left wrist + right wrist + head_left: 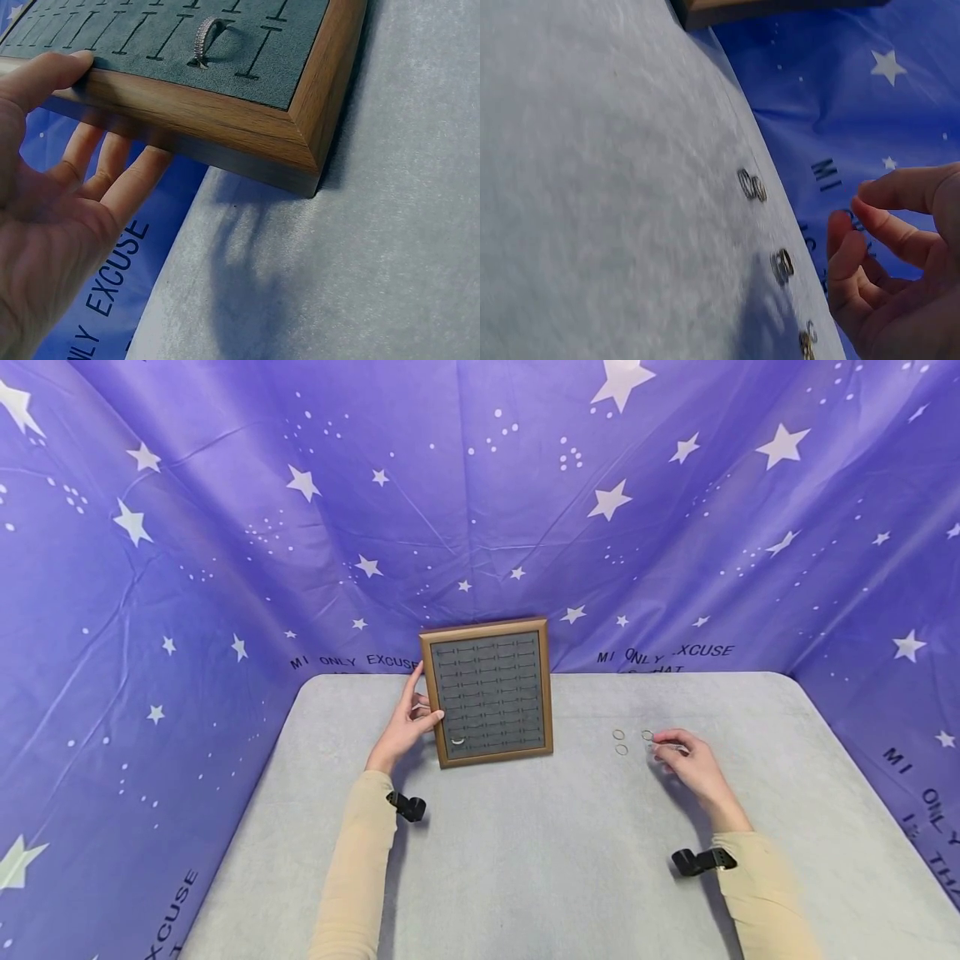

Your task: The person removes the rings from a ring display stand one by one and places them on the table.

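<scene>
My left hand grips the left edge of a wood-framed ring display board, thumb at the front and fingers against its side. The board has a dark grey padded face with rows of slots and leans upright. One silver-coloured ring with a textured band sits in a slot near its lower left corner. To the right, my right hand hovers over the table, fingers bent and fingertips close to a ring. Between its fingertips no ring shows. Two more rings lie just left of it.
The grey table ends at the back against a purple-blue curtain with white stars and lettering. Several rings lie close to that edge in the right wrist view. Black wrist cameras sit on both sleeves.
</scene>
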A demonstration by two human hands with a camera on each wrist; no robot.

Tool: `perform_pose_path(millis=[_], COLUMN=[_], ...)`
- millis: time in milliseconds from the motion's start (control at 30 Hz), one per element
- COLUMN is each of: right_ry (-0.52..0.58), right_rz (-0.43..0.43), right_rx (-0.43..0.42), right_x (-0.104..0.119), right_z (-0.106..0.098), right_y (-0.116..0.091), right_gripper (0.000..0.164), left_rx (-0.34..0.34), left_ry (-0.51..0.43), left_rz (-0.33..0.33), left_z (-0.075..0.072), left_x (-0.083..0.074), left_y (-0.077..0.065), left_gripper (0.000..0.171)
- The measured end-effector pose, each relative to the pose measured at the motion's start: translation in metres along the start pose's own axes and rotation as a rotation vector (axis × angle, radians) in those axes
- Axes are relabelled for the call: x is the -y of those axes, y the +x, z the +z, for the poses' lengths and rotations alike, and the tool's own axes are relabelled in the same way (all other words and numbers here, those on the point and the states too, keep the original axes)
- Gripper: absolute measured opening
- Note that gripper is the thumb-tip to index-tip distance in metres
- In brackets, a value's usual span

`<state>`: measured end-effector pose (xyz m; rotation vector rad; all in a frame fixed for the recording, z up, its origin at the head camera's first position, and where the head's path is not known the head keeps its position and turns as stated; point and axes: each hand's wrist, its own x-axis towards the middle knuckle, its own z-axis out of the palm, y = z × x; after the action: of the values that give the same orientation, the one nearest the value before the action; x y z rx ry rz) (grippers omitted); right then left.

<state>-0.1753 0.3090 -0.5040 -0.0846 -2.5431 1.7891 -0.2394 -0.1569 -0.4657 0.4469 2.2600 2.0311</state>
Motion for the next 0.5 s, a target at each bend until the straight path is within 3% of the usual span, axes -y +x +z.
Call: perform_pose_path(millis=[500], right_ry=[-0.047], right_rz=[-0.069], right_rx=[0.221], right_x=[0.020], right_z=[0.030], right_y=[0.001], right_gripper=[0.030], left_rx=[0.002], left_ry=[-0.009], left_rz=[0.015], left_z=[0.000], left_x=[0.001], left_y=[0.000], left_gripper=[0.090])
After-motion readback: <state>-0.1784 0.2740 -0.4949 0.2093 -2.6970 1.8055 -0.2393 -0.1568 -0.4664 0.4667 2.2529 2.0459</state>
